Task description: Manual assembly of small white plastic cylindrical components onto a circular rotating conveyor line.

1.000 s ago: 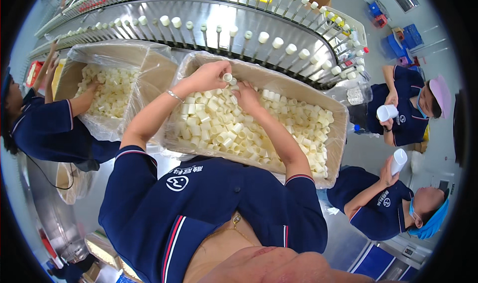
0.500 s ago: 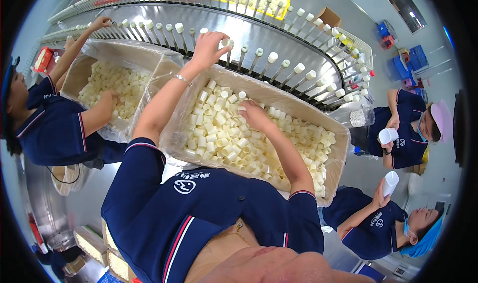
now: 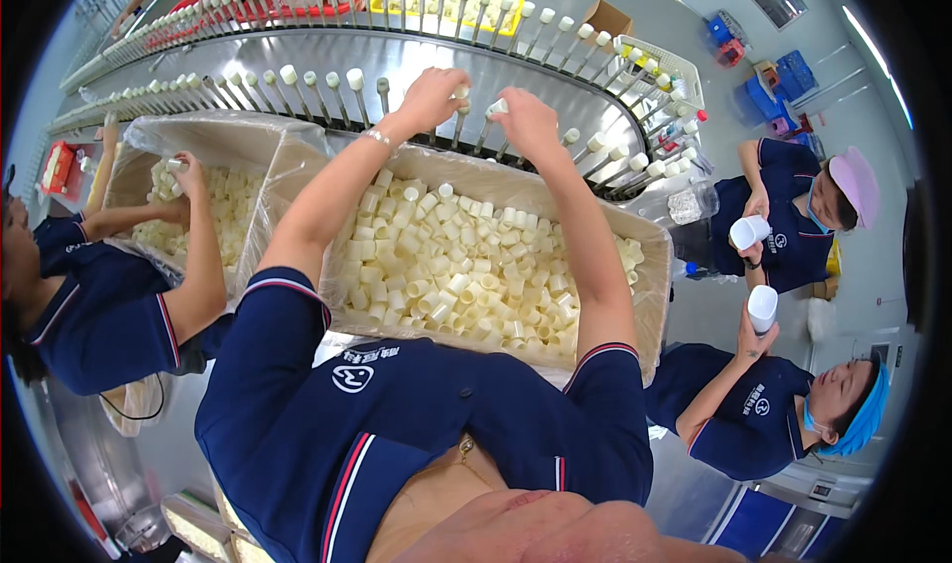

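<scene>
My left hand [image 3: 431,99] is closed on a small cream plastic cap [image 3: 461,91] at the top of a metal peg in the near row. Just to its right, my right hand [image 3: 529,122] pinches a white cap [image 3: 496,108] at the head of a neighbouring peg. Whether either cap is fully seated I cannot tell. Below my forearms stands a plastic-lined carton [image 3: 652,290] heaped with loose cream caps [image 3: 446,276]. Capped metal pegs [image 3: 357,92] run left of my hands; the peg [image 3: 383,92] nearest my left hand shows no white cap.
The peg line bends round at the right over a steel table [image 3: 297,53]. Left, a co-worker [image 3: 99,285] handles caps over another lined carton [image 3: 223,132]. Two people at right hold white containers [image 3: 749,231]. A yellow basket [image 3: 518,3] stands beyond the pegs.
My right hand has risen out of the carton to the peg row with a cap. My left hand has shifted slightly right. The left co-worker's raised hand has come back to their carton.
</scene>
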Action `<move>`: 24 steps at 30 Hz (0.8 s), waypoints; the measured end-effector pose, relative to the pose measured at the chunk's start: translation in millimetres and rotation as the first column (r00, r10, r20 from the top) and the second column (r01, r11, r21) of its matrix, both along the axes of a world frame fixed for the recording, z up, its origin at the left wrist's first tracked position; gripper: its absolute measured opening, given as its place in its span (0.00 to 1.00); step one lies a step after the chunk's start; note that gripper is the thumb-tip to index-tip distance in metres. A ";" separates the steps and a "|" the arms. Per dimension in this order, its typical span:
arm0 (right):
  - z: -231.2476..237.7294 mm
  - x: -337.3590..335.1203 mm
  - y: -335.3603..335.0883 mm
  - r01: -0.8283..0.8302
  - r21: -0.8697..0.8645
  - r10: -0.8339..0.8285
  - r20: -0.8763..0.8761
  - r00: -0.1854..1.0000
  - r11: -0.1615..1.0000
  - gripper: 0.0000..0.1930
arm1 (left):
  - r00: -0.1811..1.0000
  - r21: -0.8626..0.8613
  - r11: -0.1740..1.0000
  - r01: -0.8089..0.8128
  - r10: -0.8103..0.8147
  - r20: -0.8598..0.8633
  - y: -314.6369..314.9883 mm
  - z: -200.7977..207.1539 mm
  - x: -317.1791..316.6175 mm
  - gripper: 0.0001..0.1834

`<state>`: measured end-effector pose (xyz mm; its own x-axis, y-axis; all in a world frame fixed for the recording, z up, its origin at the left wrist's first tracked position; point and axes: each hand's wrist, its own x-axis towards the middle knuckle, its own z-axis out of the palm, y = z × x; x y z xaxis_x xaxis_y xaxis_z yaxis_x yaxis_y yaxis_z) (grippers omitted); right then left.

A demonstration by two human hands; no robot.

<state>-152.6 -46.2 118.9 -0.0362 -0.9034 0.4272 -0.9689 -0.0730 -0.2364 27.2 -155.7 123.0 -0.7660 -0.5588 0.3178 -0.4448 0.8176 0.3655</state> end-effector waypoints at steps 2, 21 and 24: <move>-5.2 -4.6 -11.8 0.056 0.131 -0.048 -0.067 0.997 0.990 0.17 | 0.970 0.224 0.975 -0.005 0.060 -0.237 9.4 -5.5 11.0 0.16; -63.4 0.5 191.9 -0.103 0.019 0.103 0.021 0.994 0.994 0.16 | 0.986 -0.264 0.962 0.072 -0.028 0.165 -10.7 7.7 -5.8 0.12; -80.1 -17.9 224.3 -0.043 0.281 0.008 0.126 0.992 0.959 0.19 | 0.958 -0.283 0.952 0.119 -0.035 0.286 -6.9 -0.7 -23.3 0.10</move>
<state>-170.5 178.1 38.8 -0.0475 -0.9878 0.1480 -0.9300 -0.0103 -0.3674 3.8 -162.6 122.4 -0.8833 -0.4082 0.2304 -0.4245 0.9051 -0.0239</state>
